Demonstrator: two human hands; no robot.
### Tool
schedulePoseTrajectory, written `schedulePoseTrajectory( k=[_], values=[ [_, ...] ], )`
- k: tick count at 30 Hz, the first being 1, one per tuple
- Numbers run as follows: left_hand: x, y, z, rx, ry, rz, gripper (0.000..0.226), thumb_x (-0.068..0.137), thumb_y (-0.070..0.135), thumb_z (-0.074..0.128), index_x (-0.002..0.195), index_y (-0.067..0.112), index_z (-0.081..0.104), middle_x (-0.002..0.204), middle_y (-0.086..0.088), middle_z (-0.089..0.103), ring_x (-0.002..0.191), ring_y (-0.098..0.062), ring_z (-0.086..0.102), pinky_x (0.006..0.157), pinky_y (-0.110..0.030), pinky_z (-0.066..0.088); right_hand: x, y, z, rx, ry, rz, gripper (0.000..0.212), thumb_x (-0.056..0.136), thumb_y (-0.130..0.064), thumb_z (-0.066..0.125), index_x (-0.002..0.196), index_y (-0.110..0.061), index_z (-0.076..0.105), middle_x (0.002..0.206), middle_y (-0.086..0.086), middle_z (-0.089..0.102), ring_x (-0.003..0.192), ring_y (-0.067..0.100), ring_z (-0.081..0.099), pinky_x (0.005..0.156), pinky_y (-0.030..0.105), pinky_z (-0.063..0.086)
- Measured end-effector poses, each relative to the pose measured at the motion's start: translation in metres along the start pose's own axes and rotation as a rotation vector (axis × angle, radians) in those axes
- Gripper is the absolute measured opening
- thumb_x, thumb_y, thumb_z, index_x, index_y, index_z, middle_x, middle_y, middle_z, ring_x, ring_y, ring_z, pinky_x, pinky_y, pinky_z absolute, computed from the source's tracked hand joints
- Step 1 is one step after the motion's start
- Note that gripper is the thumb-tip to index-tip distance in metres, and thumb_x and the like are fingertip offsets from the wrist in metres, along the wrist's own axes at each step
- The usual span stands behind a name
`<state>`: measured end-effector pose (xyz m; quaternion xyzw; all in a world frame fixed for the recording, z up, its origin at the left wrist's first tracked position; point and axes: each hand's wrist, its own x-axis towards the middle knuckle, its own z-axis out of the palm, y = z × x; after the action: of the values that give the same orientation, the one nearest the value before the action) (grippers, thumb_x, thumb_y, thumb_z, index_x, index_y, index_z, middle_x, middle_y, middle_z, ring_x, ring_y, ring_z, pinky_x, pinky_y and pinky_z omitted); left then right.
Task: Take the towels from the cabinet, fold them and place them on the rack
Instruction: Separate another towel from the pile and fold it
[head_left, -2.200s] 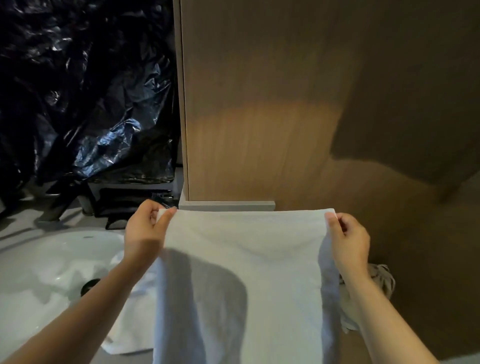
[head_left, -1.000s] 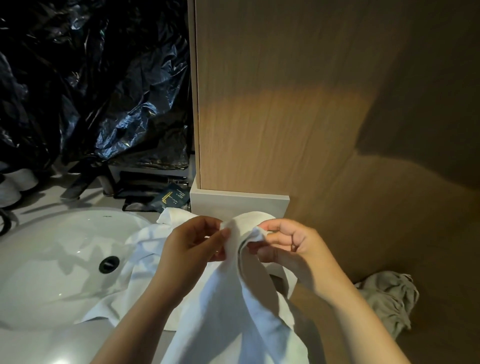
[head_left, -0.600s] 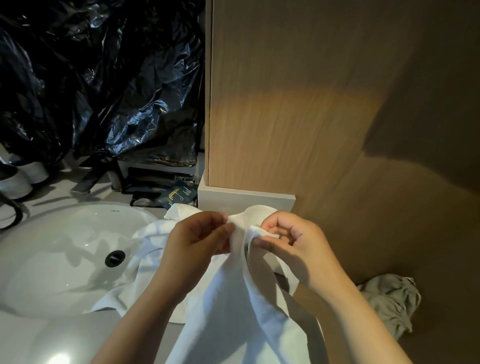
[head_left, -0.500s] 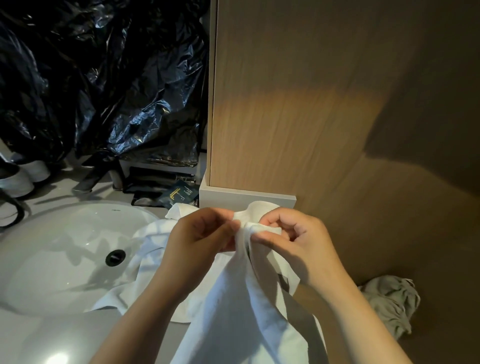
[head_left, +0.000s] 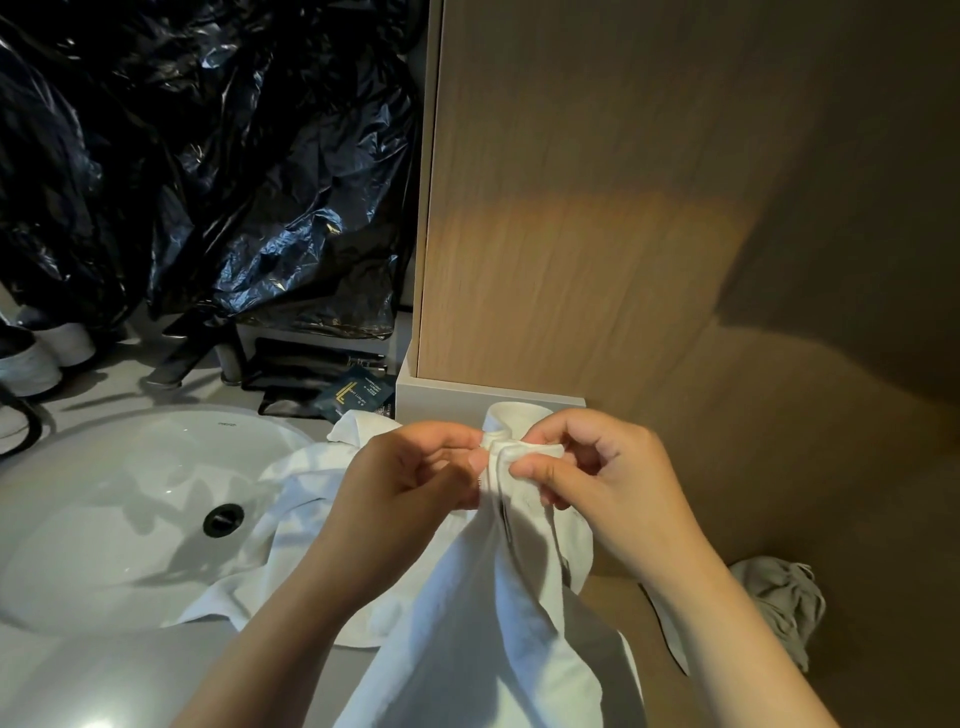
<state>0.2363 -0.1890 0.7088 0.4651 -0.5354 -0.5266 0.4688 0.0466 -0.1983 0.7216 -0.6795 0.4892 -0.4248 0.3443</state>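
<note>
A white towel (head_left: 483, 639) hangs doubled lengthwise in front of me. Its top corners are brought together at the middle of the view. My left hand (head_left: 410, 483) pinches the corners from the left, and my right hand (head_left: 602, 488) pinches them from the right, thumb tips almost meeting. A second white towel (head_left: 296, 499) lies crumpled on the counter, draped over the sink's right rim. No rack is in view.
A white sink (head_left: 104, 519) with a dark drain fills the lower left. Black plastic sheeting (head_left: 208, 171) covers the back left. A wooden cabinet panel (head_left: 597, 234) rises straight ahead. A grey cloth (head_left: 779, 603) lies crumpled at the lower right. A dark sachet (head_left: 358, 397) sits behind the sink.
The towel was held spread wide by its two top corners. My hands have come together at the middle, folding it in half lengthwise, and the view has shifted left.
</note>
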Motion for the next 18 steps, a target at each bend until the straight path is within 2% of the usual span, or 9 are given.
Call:
schedulePoseTrajectory(
  k=[3,7,10,13,15,18],
  values=[
    [-0.0017,0.0025,-0.0002,-0.001,-0.039,0.008,0.018,0.089,0.002,0.063,0.100,0.012,0.073,0.085,-0.013,0.075,0.083,-0.026,0.073,0.081,-0.031,0.059,-0.0001,0.0019,-0.0024,-0.020,0.031,0.002,0.014,0.074,-0.026,0.084,0.075,-0.025,0.070,0.064,0.007,0.061,0.061,0.030,0.055,0.057,0.033,0.045],
    [-0.0027,0.0042,0.0027,0.007,-0.034,0.015,0.020,0.082,0.004,0.071,0.098,0.016,0.073,0.084,-0.005,0.076,0.082,-0.021,0.073,0.081,-0.029,0.058,-0.0001,0.0004,-0.0037,-0.030,0.047,-0.020,0.014,0.072,-0.025,0.085,0.072,-0.024,0.071,0.063,0.000,0.059,0.055,0.008,0.047,0.055,0.019,0.040],
    [-0.0039,0.0049,0.0045,0.024,-0.035,0.019,0.019,0.083,0.006,0.071,0.098,0.017,0.073,0.085,-0.001,0.077,0.083,-0.017,0.073,0.084,-0.031,0.058,0.0000,-0.0021,-0.0045,-0.043,0.054,-0.030,0.013,0.072,-0.020,0.086,0.070,-0.024,0.073,0.065,-0.005,0.063,0.055,0.005,0.046,0.055,0.014,0.038],
    [-0.0058,0.0061,0.0050,0.047,-0.010,0.030,0.017,0.083,0.008,0.073,0.096,0.019,0.074,0.083,-0.003,0.076,0.083,-0.020,0.073,0.087,-0.039,0.056,-0.0004,-0.0033,-0.0038,-0.035,0.054,-0.038,0.014,0.072,-0.016,0.086,0.069,-0.025,0.075,0.066,-0.005,0.064,0.056,0.010,0.047,0.055,0.016,0.038],
    [-0.0069,0.0059,0.0064,0.066,0.022,0.042,0.013,0.081,0.012,0.075,0.092,0.020,0.075,0.081,-0.008,0.075,0.081,-0.025,0.071,0.085,-0.043,0.054,-0.0012,-0.0034,-0.0032,-0.025,0.053,-0.045,0.015,0.072,-0.015,0.085,0.070,-0.026,0.075,0.067,0.000,0.064,0.057,0.020,0.049,0.055,0.020,0.039],
    [-0.0093,0.0047,0.0091,0.101,0.057,0.073,0.015,0.078,0.013,0.070,0.090,0.021,0.075,0.081,-0.008,0.074,0.079,-0.029,0.069,0.077,-0.037,0.055,-0.0031,-0.0056,-0.0053,-0.029,0.024,-0.051,0.015,0.074,-0.014,0.083,0.074,-0.027,0.076,0.071,0.002,0.065,0.061,0.026,0.052,0.059,0.029,0.042]
  ],
)
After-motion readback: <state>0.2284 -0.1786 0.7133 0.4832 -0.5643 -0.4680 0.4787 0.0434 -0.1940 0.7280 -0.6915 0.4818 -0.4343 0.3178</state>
